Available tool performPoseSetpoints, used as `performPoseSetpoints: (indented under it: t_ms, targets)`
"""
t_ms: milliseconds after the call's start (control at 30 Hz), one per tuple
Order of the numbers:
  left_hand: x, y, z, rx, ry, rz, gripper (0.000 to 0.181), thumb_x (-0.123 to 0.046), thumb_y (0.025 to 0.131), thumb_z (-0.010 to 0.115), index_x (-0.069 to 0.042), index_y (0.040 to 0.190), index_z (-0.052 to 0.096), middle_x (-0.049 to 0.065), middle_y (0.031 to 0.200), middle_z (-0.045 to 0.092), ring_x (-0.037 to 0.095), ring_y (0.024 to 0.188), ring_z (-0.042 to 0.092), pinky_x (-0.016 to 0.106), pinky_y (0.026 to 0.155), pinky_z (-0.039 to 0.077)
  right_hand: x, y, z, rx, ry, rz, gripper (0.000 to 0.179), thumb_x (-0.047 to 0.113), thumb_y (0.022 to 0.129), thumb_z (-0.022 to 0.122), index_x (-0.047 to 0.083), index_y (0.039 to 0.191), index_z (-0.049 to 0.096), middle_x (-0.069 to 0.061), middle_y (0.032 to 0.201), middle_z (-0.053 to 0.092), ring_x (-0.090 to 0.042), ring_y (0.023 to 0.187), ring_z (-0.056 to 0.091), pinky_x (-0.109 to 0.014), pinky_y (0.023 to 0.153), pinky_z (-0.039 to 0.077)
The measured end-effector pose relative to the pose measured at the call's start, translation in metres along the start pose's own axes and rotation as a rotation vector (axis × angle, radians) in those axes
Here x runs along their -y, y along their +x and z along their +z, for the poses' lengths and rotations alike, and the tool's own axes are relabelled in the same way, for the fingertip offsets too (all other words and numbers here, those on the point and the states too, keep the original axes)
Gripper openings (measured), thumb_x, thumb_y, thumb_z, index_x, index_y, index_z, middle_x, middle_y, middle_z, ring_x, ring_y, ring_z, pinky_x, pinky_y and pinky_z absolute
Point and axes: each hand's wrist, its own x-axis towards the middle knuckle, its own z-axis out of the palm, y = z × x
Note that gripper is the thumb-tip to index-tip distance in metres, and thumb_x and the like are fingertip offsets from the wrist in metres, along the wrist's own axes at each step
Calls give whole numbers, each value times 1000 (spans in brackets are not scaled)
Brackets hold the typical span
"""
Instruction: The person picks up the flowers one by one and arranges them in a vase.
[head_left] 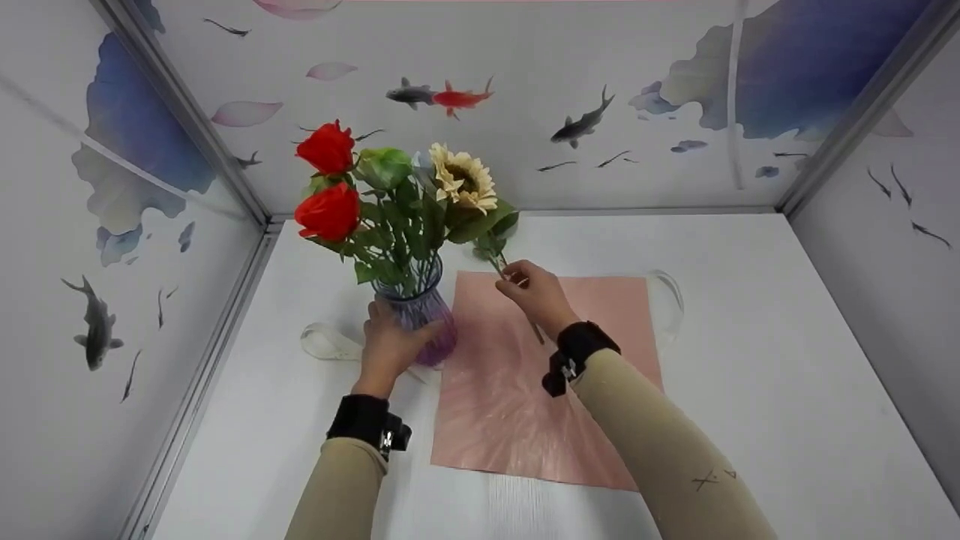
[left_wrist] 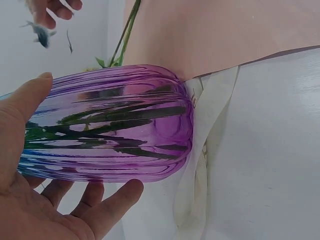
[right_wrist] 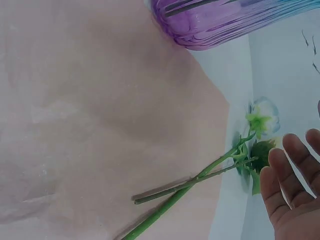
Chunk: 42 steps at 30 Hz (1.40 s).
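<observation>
A ribbed glass vase (left_wrist: 112, 122), purple at its base and blue toward the neck, stands at the left edge of a pink paper sheet (head_left: 510, 420). My left hand (head_left: 394, 341) holds it, thumb on one side and fingers on the other. Stems show through the glass. Above the rim are red roses (head_left: 328, 212), a greenish bloom (head_left: 384, 166) and a cream sunflower (head_left: 463, 178). My right hand (head_left: 538, 296) hovers over loose flower stems (right_wrist: 172, 192) that cross on the paper. Its fingers are parted and loosely bent, with nothing visibly held.
A white ribbon (head_left: 328, 343) lies left of the vase and passes by its base. Another pale ribbon loop (head_left: 670, 296) is at the paper's upper right corner. Printed walls with fish enclose the white table (head_left: 757, 360) at the back and sides.
</observation>
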Motion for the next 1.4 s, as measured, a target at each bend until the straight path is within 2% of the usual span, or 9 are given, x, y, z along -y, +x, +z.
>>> performPoseSetpoints:
  t_ms: [367,633,1067,1233,1400]
  targets:
    - [1,1,-1,26,0,8,117,-50,80,81,7,156,13,31,147,33,52,134,38,60,112,36,-29,-2,-1,-20,-137,-2,52,23,99,69,4,145,53,-22,137,55,-40,129,51,-51,98,49]
    - [0,1,-1,31,5,4,117,-49,80,81,8,156,13,31,148,33,52,135,37,60,112,35,-44,-9,-1,-9,-178,43,52,23,100,67,8,147,52,-20,140,52,-38,132,48,-53,105,45]
    - [-1,1,-1,39,-21,-23,119,-50,80,82,5,158,11,28,151,30,52,137,35,59,113,35,-61,-17,4,18,-245,66,52,16,98,69,1,144,53,-25,135,55,-42,126,53,-53,102,47]
    - [-1,1,0,48,-30,-39,120,-51,80,81,5,158,9,27,153,28,50,139,33,59,114,35,-71,-19,7,38,-281,79,50,14,96,70,-3,140,56,-25,127,59,-41,119,56,-51,99,49]
    - [0,-1,0,30,-31,-25,119,-49,79,82,7,157,12,29,151,29,51,138,35,59,113,36,-76,-21,9,42,-318,69,46,12,95,69,-5,137,59,-25,121,61,-40,117,54,-50,98,48]
